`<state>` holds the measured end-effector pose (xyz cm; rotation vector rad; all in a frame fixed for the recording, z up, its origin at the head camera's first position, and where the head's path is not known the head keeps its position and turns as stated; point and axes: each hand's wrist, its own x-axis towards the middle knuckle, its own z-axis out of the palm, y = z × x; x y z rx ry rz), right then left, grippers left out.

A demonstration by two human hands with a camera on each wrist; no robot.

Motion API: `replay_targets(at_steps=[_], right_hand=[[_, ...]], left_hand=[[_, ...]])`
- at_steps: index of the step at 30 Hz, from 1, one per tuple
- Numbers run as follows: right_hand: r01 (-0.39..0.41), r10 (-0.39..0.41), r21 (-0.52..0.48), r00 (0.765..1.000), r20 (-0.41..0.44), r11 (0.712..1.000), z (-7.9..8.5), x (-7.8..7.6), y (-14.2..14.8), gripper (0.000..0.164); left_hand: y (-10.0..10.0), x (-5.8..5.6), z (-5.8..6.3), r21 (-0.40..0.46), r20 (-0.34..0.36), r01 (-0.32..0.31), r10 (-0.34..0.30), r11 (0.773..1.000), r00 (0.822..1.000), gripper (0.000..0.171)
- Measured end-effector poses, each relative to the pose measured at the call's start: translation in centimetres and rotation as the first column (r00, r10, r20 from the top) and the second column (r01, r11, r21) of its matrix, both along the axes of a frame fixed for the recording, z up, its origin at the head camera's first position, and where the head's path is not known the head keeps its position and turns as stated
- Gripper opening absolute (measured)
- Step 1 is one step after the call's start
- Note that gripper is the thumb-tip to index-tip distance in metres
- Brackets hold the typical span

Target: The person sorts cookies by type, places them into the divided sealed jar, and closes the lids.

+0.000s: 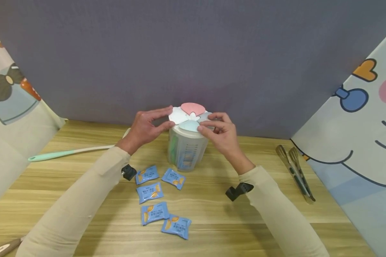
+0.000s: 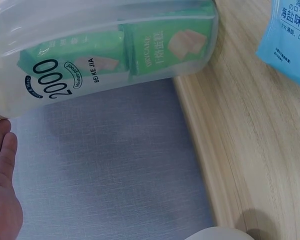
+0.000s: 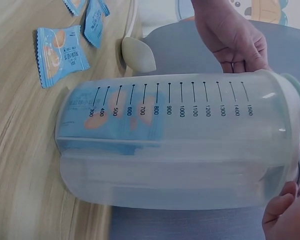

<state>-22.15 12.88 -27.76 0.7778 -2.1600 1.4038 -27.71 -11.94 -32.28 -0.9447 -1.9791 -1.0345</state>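
The left hand [image 1: 147, 125] and right hand [image 1: 223, 134] pinch the pink, white and blue petal lid [image 1: 189, 125] atop the tall, clear plastic jar [image 1: 188, 151] on the brown wooden table [image 1: 218, 217]. Best move both sides together, keeping it level.

lid [image 1: 192, 117]: pink, white, grey, pale blue | packets [image 1: 150, 192]: blue, orange print | table [image 1: 212, 214]: wood-grained
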Motion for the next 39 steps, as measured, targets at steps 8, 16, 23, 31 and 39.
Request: replay_targets(at_steps=[8, 16, 23, 31, 39], right_hand=[[0.022, -0.022, 0.027, 0.999, -0.032, 0.999, 0.1, 0.1, -0.2, 0.011], [-0.075, 0.072, -0.044, 0.995, -0.072, 0.996, -1.3, -2.0, 1.6, 0.028], [-0.136, 0.128, 0.040, 0.978, 0.165, 0.990, -2.4, -5.0, 4.6, 0.074], [-0.208, 0.166, 0.079, 0.917, 0.364, 0.975, -2.4, -5.7, 5.1, 0.063], [-0.144, 0.137, 0.004, 0.954, 0.268, 0.990, -3.0, -5.4, 4.9, 0.058]], left_hand=[[-0.1, 0.0, 0.0, -0.007, 0.003, -0.001, 0.001, 1.000, 1.000, 0.044], [0.0, -0.1, -0.1, 0.005, 0.000, 0.006, -0.006, 1.000, 1.000, 0.044], [0.0, -0.1, -0.2, 0.002, 0.007, 0.011, -0.011, 1.000, 1.000, 0.047], [0.0, 0.0, 0.0, -0.001, 0.009, 0.008, -0.008, 1.000, 1.000, 0.065], [-0.1, 0.0, 0.1, -0.044, 0.043, 0.000, 0.002, 0.999, 0.999, 0.062]])
